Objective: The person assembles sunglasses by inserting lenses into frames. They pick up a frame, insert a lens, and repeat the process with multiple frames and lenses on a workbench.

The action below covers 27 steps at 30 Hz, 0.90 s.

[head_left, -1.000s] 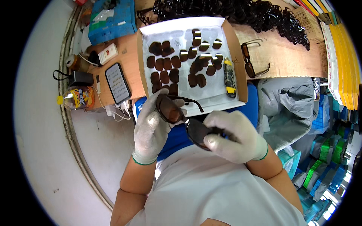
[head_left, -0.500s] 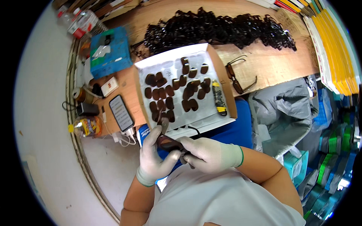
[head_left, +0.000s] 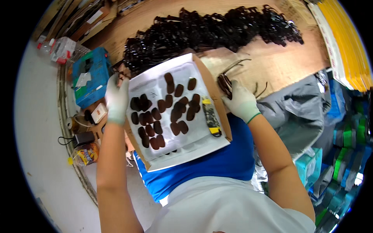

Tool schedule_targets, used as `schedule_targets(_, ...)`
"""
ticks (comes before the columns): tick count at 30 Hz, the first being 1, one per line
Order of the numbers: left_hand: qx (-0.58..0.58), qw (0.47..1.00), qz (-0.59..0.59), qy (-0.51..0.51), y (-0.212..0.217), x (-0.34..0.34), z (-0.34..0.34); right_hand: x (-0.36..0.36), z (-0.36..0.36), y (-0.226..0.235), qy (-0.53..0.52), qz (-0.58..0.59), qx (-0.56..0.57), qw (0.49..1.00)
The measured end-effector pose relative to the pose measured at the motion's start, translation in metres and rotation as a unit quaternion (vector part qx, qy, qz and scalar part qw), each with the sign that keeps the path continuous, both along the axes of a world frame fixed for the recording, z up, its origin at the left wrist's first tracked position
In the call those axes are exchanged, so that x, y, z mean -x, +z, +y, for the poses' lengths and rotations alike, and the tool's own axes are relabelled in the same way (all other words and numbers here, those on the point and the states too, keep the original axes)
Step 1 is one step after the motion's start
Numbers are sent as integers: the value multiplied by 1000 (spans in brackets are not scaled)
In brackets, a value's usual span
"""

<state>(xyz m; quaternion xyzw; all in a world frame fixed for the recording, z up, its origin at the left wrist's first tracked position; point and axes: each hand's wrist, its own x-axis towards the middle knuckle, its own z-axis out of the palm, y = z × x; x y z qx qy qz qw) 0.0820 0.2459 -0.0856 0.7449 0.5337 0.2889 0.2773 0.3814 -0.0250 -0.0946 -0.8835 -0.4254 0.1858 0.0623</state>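
My left hand [head_left: 117, 99], in a white glove, reaches up past the left side of a shallow cardboard box [head_left: 220, 105]. Its fingers close on a thin brown glasses frame [head_left: 122, 74] at the left end of a frame pile. To the right of the box, my gloved right hand [head_left: 241, 101] has its fingers on dark sunglasses [head_left: 224, 84] lying on the table; its fingertips are partly hidden. Inside the paper-lined box lie several loose brown lenses [head_left: 149, 117] and a yellow-and-black cutter knife [head_left: 210, 116].
A long heap of dark glasses frames [head_left: 217, 31] spreads across the back of the table. On the left are a blue box [head_left: 91, 77], a plastic bottle [head_left: 64, 50] and a white charger-like block [head_left: 99, 113]. Yellow packages [head_left: 344, 46] and a grey-lined bin [head_left: 291, 112] stand right.
My hands have parted from the sunglasses they held together over my lap. The left has moved up to the frame pile, the right to the table beside the box. The view has shifted.
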Motion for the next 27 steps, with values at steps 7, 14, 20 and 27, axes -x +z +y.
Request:
schedule_targets(7, 224, 933, 229, 164, -117, -21, 166, 8, 18, -19, -21, 81, -42, 996)
schedule_targets(14, 223, 972, -52, 56, -104, -47, 184, -3, 18, -21, -53, 119, -26, 991)
schedule_targets(20, 294, 945, -122, 75, -33, -54, 142, 3, 10, -6, -25, 9, -150, 988)
schedule_targets(27, 180, 953, -230, 84, 27, -21, 103, 47, 23, 23, 122, 9, -300, 946)
